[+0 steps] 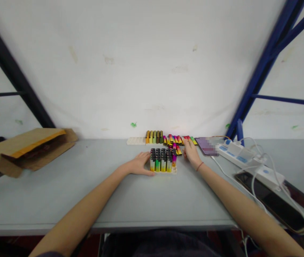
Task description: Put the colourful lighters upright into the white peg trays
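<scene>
A small tray of upright coloured lighters [162, 161] with black tops stands mid-table. My left hand [140, 163] rests against the tray's left side, fingers touching it. My right hand [191, 152] reaches past the tray's right corner to a loose row of coloured lighters [178, 140] lying flat, its fingers curled on them; whether it holds one is unclear. Behind, a white tray [136, 141] carries a few upright yellow and green lighters [154, 137] at its right end.
A phone [206, 146] lies right of the loose lighters. A white power strip [248, 160] with cables and a second dark phone [272, 200] sit at the right. An open cardboard box [26, 150] lies at the left. Blue and black rack posts flank the grey table [87, 185].
</scene>
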`<state>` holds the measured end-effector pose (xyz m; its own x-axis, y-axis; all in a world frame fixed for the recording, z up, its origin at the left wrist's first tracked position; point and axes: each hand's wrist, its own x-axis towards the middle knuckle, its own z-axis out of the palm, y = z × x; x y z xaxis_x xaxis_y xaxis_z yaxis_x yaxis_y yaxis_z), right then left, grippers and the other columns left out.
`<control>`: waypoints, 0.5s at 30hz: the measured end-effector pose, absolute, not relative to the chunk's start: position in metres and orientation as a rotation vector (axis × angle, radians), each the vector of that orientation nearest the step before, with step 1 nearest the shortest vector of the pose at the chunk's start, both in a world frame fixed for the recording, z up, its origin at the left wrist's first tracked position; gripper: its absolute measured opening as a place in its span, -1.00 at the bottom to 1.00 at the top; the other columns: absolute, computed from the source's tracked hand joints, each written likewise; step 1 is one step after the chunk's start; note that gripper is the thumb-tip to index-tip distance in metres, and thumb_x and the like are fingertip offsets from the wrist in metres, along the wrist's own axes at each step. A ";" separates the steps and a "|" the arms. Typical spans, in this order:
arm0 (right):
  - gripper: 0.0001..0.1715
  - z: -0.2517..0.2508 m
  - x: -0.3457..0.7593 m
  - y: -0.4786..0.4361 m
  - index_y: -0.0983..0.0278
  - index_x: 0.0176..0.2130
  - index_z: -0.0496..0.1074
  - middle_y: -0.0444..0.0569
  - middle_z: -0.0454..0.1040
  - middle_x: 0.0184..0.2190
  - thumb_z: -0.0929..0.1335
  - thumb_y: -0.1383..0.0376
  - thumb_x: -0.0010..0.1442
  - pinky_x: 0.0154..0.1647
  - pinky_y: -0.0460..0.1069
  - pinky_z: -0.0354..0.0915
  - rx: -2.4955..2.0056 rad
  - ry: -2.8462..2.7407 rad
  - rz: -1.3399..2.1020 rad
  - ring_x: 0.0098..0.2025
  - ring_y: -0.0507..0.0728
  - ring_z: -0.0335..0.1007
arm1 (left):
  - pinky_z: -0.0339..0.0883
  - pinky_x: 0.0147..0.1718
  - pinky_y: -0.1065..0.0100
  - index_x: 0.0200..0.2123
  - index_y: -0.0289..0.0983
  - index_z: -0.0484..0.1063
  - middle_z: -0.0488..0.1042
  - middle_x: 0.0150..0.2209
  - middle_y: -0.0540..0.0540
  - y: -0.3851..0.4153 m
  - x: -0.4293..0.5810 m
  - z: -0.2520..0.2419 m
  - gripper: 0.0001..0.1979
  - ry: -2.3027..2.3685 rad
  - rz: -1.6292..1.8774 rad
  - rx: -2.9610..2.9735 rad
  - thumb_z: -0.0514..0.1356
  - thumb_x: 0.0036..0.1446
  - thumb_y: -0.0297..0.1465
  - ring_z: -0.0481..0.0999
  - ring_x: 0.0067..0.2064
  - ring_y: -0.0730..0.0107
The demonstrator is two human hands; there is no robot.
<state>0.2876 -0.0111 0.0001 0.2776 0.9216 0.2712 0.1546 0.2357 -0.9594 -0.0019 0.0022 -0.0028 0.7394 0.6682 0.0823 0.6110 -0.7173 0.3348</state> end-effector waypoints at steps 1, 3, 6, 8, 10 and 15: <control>-0.57 0.007 0.288 -0.014 0.19 -0.43 0.24 -0.21 0.21 -0.71 0.28 -0.10 0.15 -0.63 -0.05 0.07 -1.233 -1.217 0.694 -0.64 0.05 0.13 | -0.08 0.26 0.00 0.30 -0.33 0.05 0.11 0.30 -0.33 0.002 -0.002 -0.002 0.03 0.999 0.288 2.655 0.28 -0.10 0.14 0.09 0.29 -0.17; -0.62 0.023 0.290 -0.021 0.22 -0.38 0.32 -0.16 0.32 -0.62 0.33 -0.04 0.13 -0.54 -0.06 0.14 -1.200 -1.331 0.600 -0.55 0.06 0.22 | -0.06 0.26 0.01 0.28 -0.32 0.08 0.14 0.28 -0.32 0.001 -0.001 -0.001 0.01 0.987 0.304 2.656 0.29 -0.10 0.13 0.12 0.27 -0.17; -0.66 0.051 0.295 -0.036 0.28 -0.38 0.43 -0.10 0.40 -0.51 0.37 0.03 0.11 -0.45 -0.06 0.16 -1.099 -1.549 0.511 -0.45 0.05 0.25 | -0.03 0.25 0.03 0.26 -0.32 0.12 0.18 0.26 -0.31 0.000 0.000 0.000 -0.02 0.982 0.314 2.661 0.30 -0.11 0.11 0.16 0.25 -0.16; -0.66 0.067 0.298 -0.047 0.31 -0.37 0.47 -0.09 0.40 -0.51 0.38 0.06 0.10 -0.46 -0.06 0.13 -1.062 -1.659 0.556 -0.47 0.04 0.22 | -0.03 0.25 0.03 0.25 -0.33 0.13 0.18 0.26 -0.32 0.000 0.001 0.000 -0.03 0.986 0.309 2.663 0.30 -0.10 0.11 0.16 0.25 -0.16; -0.64 0.076 0.298 -0.057 0.33 -0.34 0.50 -0.10 0.39 -0.55 0.41 0.06 0.07 -0.51 -0.06 0.12 -1.060 -1.751 0.653 -0.52 0.03 0.22 | -0.04 0.25 0.02 0.26 -0.33 0.11 0.17 0.26 -0.32 0.000 0.000 0.000 -0.02 0.978 0.314 2.662 0.29 -0.10 0.11 0.15 0.25 -0.16; -0.66 0.076 0.293 -0.066 0.32 -0.26 0.47 -0.08 0.44 -0.53 0.44 0.12 0.04 -0.52 -0.07 0.19 -1.100 -2.084 0.758 -0.54 0.03 0.31 | -0.02 0.24 0.03 0.25 -0.34 0.10 0.19 0.25 -0.32 0.000 0.000 0.000 -0.02 0.964 0.338 2.664 0.30 -0.10 0.09 0.16 0.25 -0.13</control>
